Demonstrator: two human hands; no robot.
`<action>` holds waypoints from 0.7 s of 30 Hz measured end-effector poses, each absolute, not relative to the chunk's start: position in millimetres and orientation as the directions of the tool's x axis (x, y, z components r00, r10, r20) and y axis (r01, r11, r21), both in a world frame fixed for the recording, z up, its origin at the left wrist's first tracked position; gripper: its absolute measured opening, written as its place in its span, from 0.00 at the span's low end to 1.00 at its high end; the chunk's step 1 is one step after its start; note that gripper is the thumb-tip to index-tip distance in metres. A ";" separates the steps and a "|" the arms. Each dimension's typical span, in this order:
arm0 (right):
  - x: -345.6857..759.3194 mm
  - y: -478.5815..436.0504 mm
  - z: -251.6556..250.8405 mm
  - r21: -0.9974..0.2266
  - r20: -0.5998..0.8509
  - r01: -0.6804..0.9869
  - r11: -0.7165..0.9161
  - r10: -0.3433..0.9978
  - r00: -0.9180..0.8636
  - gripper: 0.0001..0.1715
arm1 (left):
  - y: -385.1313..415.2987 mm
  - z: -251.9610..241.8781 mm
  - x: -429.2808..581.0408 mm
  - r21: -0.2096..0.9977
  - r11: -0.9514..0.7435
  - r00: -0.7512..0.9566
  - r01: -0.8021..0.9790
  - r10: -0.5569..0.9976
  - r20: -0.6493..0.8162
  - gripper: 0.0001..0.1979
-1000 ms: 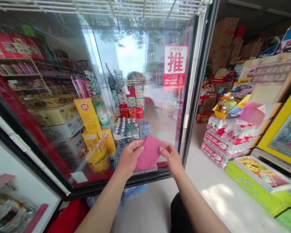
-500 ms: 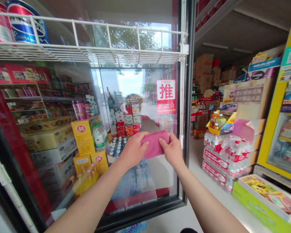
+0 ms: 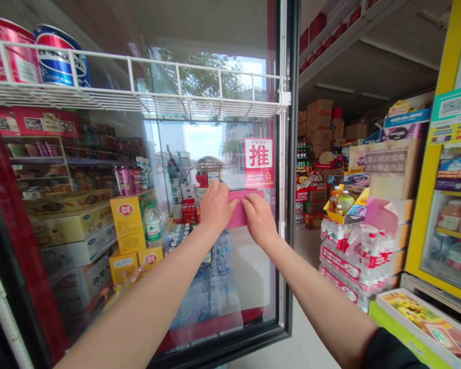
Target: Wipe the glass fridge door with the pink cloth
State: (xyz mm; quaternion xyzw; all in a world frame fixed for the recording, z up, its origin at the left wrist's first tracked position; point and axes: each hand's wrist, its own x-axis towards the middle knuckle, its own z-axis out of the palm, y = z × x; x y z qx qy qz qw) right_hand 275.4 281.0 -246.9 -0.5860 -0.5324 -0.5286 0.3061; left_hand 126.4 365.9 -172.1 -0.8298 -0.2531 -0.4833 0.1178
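Stacked cartons (image 3: 319,119) are seen in a shop, to the right of a glass door (image 3: 253,279) framed in black. Soda cans (image 3: 63,57) are carried by a white wire rack (image 3: 153,97) across the door. Below the rack and near a red-and-white sign (image 3: 258,160), a pink cloth (image 3: 236,217) is held up before the glass. Its left side is pinched by the left hand (image 3: 216,210), its right side by the right hand (image 3: 259,219). Whether the glass is touched cannot be told.

Beyond the bare right hand (image 3: 259,220), the arm (image 3: 315,292) wears 1 black sleeve (image 3: 388,352).
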 end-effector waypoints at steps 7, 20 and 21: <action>273.9 290.6 -264.7 0.184 0.901 0.954 -0.238 0.429 -0.067 0.40 | 366.8 -173.1 114.8 0.198 -0.879 0.352 0.434 0.368 0.860 0.15; 201.2 341.8 -232.4 0.038 0.930 0.951 -0.307 0.359 0.079 0.43 | 383.0 -240.0 19.2 0.136 -0.810 0.326 0.570 0.375 0.868 0.34; 188.3 351.0 -230.1 0.056 0.926 0.957 -0.285 0.373 0.057 0.43 | 388.1 -240.4 13.4 0.153 -0.796 0.301 0.586 0.389 0.870 0.34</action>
